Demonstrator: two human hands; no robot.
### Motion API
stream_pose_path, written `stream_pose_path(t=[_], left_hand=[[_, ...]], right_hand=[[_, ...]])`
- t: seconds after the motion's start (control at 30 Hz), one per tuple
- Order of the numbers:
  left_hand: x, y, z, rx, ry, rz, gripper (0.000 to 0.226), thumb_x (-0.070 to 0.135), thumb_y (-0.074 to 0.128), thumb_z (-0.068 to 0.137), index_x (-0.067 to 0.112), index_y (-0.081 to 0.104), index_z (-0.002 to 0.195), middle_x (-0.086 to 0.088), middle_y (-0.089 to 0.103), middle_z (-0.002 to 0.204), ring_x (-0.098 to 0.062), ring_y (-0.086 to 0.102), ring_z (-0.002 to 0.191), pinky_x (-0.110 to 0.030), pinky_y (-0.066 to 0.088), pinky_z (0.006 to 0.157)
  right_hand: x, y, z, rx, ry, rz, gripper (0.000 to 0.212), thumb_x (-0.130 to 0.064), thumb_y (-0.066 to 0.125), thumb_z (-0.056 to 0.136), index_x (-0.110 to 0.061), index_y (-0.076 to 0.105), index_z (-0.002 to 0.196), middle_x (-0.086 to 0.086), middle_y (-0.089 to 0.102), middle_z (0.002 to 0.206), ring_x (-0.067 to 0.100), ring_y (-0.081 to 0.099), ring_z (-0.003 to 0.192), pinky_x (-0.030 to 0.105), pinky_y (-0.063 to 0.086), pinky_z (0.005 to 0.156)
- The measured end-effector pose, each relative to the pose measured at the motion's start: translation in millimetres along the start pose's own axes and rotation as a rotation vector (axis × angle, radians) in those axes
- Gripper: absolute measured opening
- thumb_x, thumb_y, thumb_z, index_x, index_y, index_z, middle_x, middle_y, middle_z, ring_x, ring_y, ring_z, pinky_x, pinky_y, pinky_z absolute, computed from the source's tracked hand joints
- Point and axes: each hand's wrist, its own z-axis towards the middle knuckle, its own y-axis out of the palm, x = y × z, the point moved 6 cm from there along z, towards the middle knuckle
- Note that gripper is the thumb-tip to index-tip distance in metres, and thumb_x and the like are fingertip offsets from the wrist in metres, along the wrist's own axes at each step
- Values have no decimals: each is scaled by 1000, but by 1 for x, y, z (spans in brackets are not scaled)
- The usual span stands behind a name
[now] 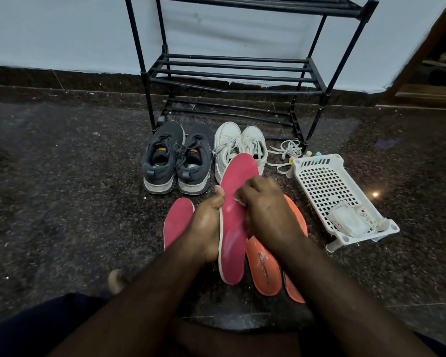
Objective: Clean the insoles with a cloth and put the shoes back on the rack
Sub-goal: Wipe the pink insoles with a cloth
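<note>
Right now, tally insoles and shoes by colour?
Pink insoles: 2, one held, one on floor
Orange insoles: 2
Grey shoes: 2
White shoes: 2
Total: 8

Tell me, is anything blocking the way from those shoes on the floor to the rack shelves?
Nothing visible does. The grey shoes and white shoes stand right before the black rack, whose visible shelves are bare. Loose laces lie off to the right.

Perhaps lettering, unreadable, on orange insole (264, 266)
</note>
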Motion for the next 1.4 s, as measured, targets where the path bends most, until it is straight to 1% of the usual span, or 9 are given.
stream_pose_path(t=[0.2, 0.3, 0.47, 0.67, 0.9, 1.0, 1.13, 1.27, 1.4], left_hand=[[3, 0, 1, 25, -19, -44, 50, 52, 48, 89, 9, 62, 111, -12, 63, 104, -28, 60, 103, -38, 57, 87], [3, 2, -1, 10, 4, -19, 57, 50, 44, 91, 6, 63, 121, -14, 65, 111, -29, 62, 104, -39, 49, 96], [2, 5, -1, 23, 5, -28, 51, 51, 47, 88, 7, 64, 108, -15, 69, 97, -29, 72, 88, -40, 61, 76], [1, -1, -1, 52, 18, 21, 61, 54, 42, 92, 5, 63, 123, -17, 67, 114, -31, 60, 110, -43, 40, 104], [-1, -2, -1, 102, 28, 115, 72, 61, 29, 100, 3, 70, 92, -18, 71, 87, -26, 72, 85, -35, 55, 81], [-1, -2, -1, 124, 42, 129, 68, 58, 27, 103, 3, 66, 111, -16, 73, 101, -27, 69, 99, -39, 50, 92], [-1, -7, -2, 152, -11, 96, 78, 67, 32, 98, -2, 65, 113, -24, 69, 110, -34, 63, 110, -45, 43, 103], [2, -5, -2, 160, 49, 124, 73, 62, 28, 102, 1, 68, 107, -21, 73, 101, -31, 73, 93, -44, 48, 93], [2, -5, -4, 161, 39, 130, 76, 63, 29, 101, 0, 66, 118, -22, 72, 111, -33, 68, 106, -44, 47, 99]], right_hand=[[-26, 10, -9, -77, -100, 55, 24, -17, 48, 82, -11, 69, 91, 7, 60, 92, 29, 53, 82, 40, 46, 71], [-9, 4, -2, -23, -47, -12, 15, -12, 58, 81, -11, 69, 90, 8, 60, 92, 30, 52, 81, 42, 47, 70], [-20, 7, -7, -32, -65, 39, 18, -12, 54, 81, -10, 69, 90, 7, 60, 91, 28, 50, 81, 38, 45, 70], [-6, 5, 0, -40, 78, 30, 22, -12, 50, 73, -12, 68, 85, 9, 58, 83, 32, 54, 76, 41, 49, 69], [-20, 10, -2, -144, 191, 103, 24, -18, 48, 81, -8, 68, 89, 13, 61, 86, 34, 58, 83, 41, 47, 74], [-9, 3, 1, -50, 254, 80, 13, -11, 57, 82, -9, 68, 88, 14, 64, 87, 34, 59, 84, 39, 44, 74], [-16, 15, -3, -222, 318, 237, 15, -13, 54, 83, -17, 68, 86, 5, 68, 86, 24, 62, 83, 37, 49, 75], [-6, 9, -2, -181, 360, 310, 13, -11, 59, 83, -18, 70, 82, -1, 69, 81, 18, 63, 79, 31, 47, 72], [-10, 14, -1, -188, 283, 179, 16, -10, 55, 81, -14, 69, 86, 6, 67, 88, 24, 60, 89, 38, 47, 79]])
